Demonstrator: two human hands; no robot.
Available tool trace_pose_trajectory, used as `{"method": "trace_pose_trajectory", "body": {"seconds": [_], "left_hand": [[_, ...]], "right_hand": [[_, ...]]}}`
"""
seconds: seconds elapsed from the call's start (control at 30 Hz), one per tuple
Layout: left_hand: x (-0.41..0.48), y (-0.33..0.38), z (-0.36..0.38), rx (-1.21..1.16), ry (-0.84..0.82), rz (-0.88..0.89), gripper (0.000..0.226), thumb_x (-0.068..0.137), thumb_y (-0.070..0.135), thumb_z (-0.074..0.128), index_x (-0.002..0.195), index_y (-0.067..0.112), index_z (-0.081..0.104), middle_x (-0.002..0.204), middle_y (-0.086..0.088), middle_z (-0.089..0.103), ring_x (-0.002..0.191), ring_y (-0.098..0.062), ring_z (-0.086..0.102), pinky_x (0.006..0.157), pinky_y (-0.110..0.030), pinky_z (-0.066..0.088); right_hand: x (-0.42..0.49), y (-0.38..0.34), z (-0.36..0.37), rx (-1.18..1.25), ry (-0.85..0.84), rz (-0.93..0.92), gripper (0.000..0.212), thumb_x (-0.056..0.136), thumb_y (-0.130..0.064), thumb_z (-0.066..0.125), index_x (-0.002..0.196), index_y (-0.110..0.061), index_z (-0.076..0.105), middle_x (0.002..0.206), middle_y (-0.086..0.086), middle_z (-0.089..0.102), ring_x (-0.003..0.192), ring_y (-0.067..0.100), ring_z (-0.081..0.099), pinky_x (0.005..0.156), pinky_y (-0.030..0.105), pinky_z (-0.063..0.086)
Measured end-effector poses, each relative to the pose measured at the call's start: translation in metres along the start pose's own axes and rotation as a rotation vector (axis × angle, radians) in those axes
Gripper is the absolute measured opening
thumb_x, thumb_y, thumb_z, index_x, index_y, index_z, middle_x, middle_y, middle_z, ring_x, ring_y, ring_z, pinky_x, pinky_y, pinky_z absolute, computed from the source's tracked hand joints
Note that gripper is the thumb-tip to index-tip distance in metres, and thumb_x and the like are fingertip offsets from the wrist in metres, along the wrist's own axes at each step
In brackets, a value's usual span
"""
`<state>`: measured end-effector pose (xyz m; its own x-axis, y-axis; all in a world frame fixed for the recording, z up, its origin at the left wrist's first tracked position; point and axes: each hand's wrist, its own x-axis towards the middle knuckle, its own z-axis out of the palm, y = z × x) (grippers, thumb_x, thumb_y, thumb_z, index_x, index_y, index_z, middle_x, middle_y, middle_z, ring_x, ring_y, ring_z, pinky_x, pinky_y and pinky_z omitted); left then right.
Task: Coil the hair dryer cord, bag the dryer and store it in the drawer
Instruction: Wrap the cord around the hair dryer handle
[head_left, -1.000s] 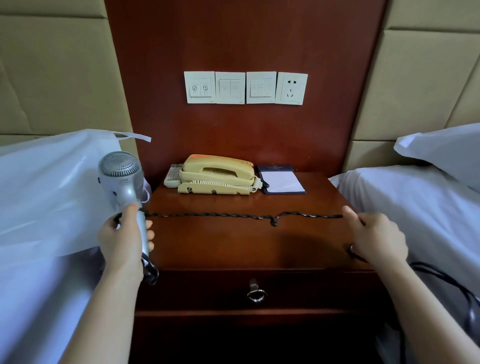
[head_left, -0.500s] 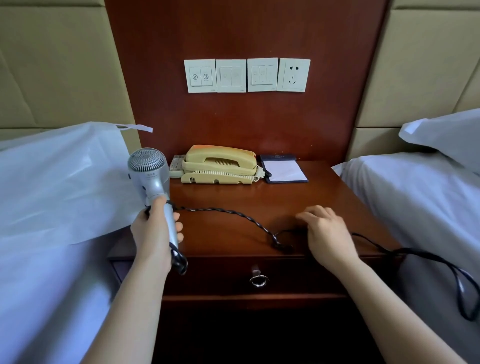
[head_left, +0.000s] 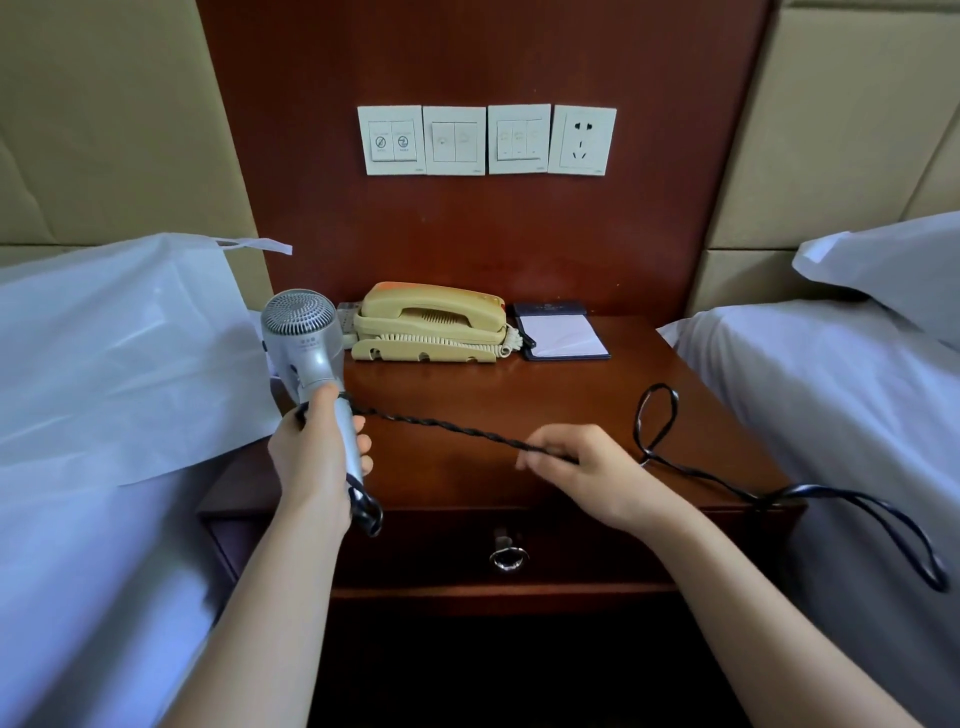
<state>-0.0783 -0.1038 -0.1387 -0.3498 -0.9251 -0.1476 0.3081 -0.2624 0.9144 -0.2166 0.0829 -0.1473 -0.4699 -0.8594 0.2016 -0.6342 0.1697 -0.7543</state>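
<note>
My left hand (head_left: 317, 457) grips the handle of a silver hair dryer (head_left: 304, 343), held upright over the left edge of the wooden nightstand (head_left: 571, 405). A black twisted cord (head_left: 447, 428) runs from under that hand to my right hand (head_left: 587, 467), which pinches it above the nightstand top. Past my right hand the cord forms a small loop and trails off the right edge in a long loop over the bed. A white bag (head_left: 119, 353) lies on the left bed. The drawer (head_left: 571, 545) below, with a metal ring pull (head_left: 508, 557), is closed.
A beige telephone (head_left: 431, 325) and a notepad (head_left: 563, 335) sit at the back of the nightstand. Wall switches and a socket (head_left: 583, 139) are above. White beds flank both sides, with a pillow (head_left: 893, 265) on the right.
My right hand has lifted the cord off the nightstand and now pinches it, pulling it taut toward the dryer. A loop of cord has flicked up on the right.
</note>
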Motion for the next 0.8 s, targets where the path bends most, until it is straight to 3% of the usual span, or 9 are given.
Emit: {"method": "trace_pose_trajectory", "body": {"seconds": [0.13,0.23,0.33,0.47,0.6,0.67,0.8], "left_hand": [[0.001,0.005,0.003,0.023,0.019,0.048,0.025,0.087,0.03,0.056,0.093,0.006,0.055,0.063,-0.005,0.052,0.037,-0.011,0.044,0.037,-0.016,0.033],[0.001,0.007,0.004,0.019,0.035,0.067,0.025,0.086,0.03,0.056,0.092,0.006,0.056,0.064,-0.005,0.053,0.041,-0.013,0.044,0.037,-0.016,0.033],[0.003,0.009,0.001,-0.006,0.069,0.054,0.026,0.084,0.031,0.057,0.091,0.007,0.057,0.066,-0.006,0.054,0.043,-0.014,0.044,0.036,-0.017,0.032],[0.006,0.012,0.0,-0.025,0.083,0.059,0.025,0.084,0.031,0.057,0.089,0.006,0.056,0.066,-0.006,0.054,0.036,-0.01,0.043,0.035,-0.016,0.031],[0.013,0.014,-0.009,-0.006,0.109,0.064,0.025,0.085,0.033,0.055,0.084,0.008,0.055,0.069,-0.005,0.054,0.044,-0.012,0.045,0.033,-0.015,0.033],[0.018,0.017,-0.015,-0.007,0.097,0.019,0.025,0.087,0.035,0.052,0.078,0.012,0.052,0.069,-0.003,0.052,0.044,-0.011,0.046,0.031,-0.014,0.035],[0.02,0.017,-0.018,0.006,0.067,0.003,0.025,0.09,0.034,0.05,0.073,0.015,0.049,0.066,-0.002,0.049,0.035,-0.007,0.045,0.03,-0.012,0.034]], "right_hand": [[-0.005,-0.018,-0.011,0.072,0.053,0.001,0.041,0.091,-0.033,0.056,0.054,-0.016,0.046,0.052,-0.002,0.035,0.048,0.009,0.031,0.048,0.019,0.026],[-0.013,-0.028,-0.017,0.201,0.026,0.038,0.048,0.085,-0.043,0.062,0.055,-0.014,0.038,0.053,-0.005,0.024,0.048,0.007,0.021,0.045,0.015,0.019],[-0.019,-0.033,-0.021,0.265,-0.051,0.054,0.039,0.071,-0.051,0.064,0.062,-0.019,0.044,0.055,-0.009,0.026,0.05,0.007,0.023,0.048,0.017,0.02],[-0.02,-0.036,-0.018,0.367,-0.009,0.06,0.034,0.073,-0.04,0.07,0.056,-0.022,0.046,0.05,-0.013,0.029,0.047,0.007,0.023,0.045,0.016,0.02],[-0.019,-0.031,-0.023,0.53,0.247,0.172,0.049,0.078,-0.036,0.066,0.046,-0.018,0.033,0.047,-0.004,0.021,0.044,0.01,0.015,0.042,0.021,0.011],[-0.023,-0.03,-0.028,0.445,0.311,0.172,0.05,0.087,-0.031,0.06,0.053,-0.006,0.032,0.048,0.0,0.017,0.044,0.012,0.012,0.041,0.021,0.011],[-0.027,-0.033,-0.031,0.225,0.371,0.125,0.049,0.091,-0.031,0.055,0.054,-0.012,0.029,0.047,-0.006,0.017,0.044,0.009,0.014,0.041,0.02,0.015]]}}
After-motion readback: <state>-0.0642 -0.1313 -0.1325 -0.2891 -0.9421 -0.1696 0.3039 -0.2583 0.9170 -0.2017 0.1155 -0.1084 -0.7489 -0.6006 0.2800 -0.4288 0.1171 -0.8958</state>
